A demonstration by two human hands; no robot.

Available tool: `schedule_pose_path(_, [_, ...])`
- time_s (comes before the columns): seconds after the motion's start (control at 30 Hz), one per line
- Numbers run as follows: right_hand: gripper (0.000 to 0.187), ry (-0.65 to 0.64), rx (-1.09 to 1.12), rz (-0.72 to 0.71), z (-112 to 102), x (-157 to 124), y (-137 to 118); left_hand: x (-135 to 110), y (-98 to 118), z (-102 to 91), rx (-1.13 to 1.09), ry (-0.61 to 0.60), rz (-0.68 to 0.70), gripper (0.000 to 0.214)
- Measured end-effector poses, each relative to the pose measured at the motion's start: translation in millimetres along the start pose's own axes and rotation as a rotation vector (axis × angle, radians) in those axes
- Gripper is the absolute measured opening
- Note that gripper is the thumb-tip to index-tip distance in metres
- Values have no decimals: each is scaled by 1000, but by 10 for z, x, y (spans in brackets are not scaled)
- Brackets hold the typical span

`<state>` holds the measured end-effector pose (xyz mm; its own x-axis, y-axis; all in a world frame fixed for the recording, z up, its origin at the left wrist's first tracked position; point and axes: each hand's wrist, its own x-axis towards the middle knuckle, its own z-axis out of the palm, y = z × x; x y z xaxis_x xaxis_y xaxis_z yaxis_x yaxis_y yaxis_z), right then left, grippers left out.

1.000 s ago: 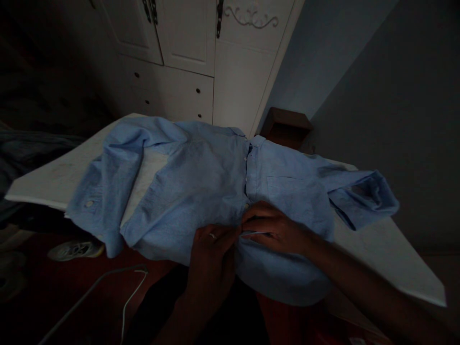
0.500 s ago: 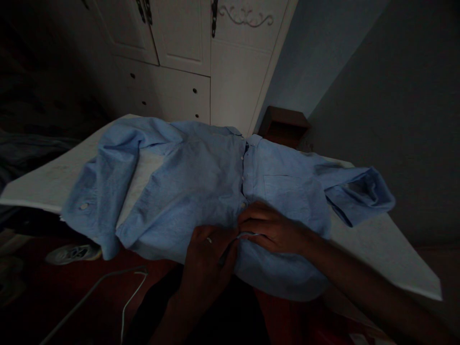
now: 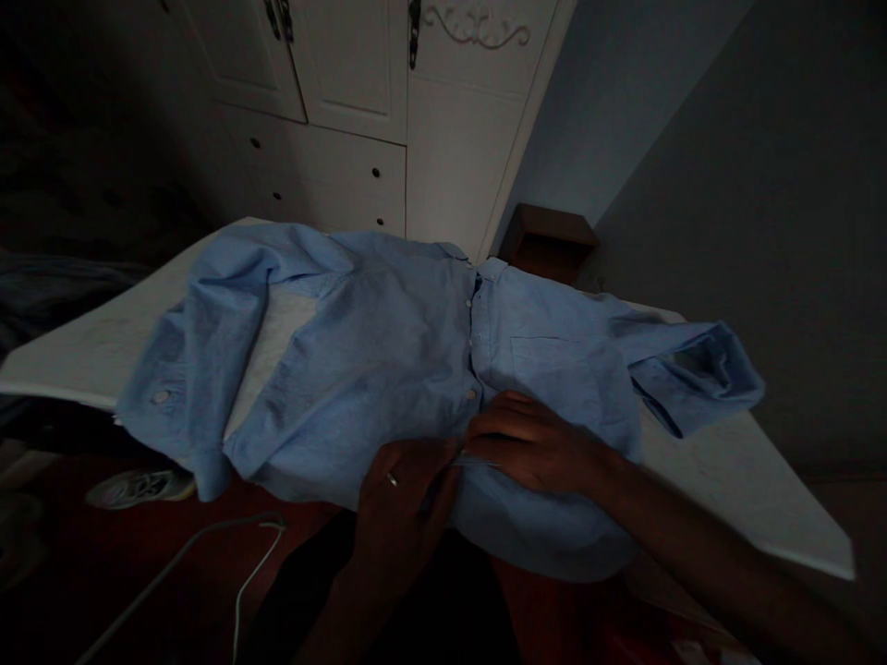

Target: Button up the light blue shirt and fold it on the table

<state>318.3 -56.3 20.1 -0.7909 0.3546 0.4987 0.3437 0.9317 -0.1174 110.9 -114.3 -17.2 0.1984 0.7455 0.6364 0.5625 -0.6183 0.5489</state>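
Observation:
A light blue button-up shirt [image 3: 388, 351] lies face up across a white board [image 3: 90, 346], collar at the far side, sleeves spread to either side. My left hand [image 3: 406, 503], with a ring on one finger, pinches the left edge of the button placket near the hem. Opposite it, my right hand [image 3: 533, 443] is closed on the right edge of the placket, fingertips meeting the left hand's. The lower buttons are hidden under my fingers.
White cupboard doors and drawers [image 3: 346, 120] stand behind the board. A dark wooden piece [image 3: 547, 242] sits in the corner by a grey-blue wall. A shoe [image 3: 135, 485] and a white cable [image 3: 242, 563] lie on the reddish floor at the left.
Both hands have slid slightly down the placket toward the hem. The shirt has barely shifted.

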Motion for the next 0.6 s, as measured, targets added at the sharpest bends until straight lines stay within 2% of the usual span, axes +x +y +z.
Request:
schedule_pose_path(0.17, [11,58,30,13,47,-43,6,-6,-18,-10,-59,-2,78,22])
schedule_pose_path(0.33, [10,107,118,23,33,-36,20,-6,-11,-10,-42,24,70,18])
schedule_pose_path(0.6, [23,-59,204,127,-46,-12,-10,26,-8,23,-11,35,76,16])
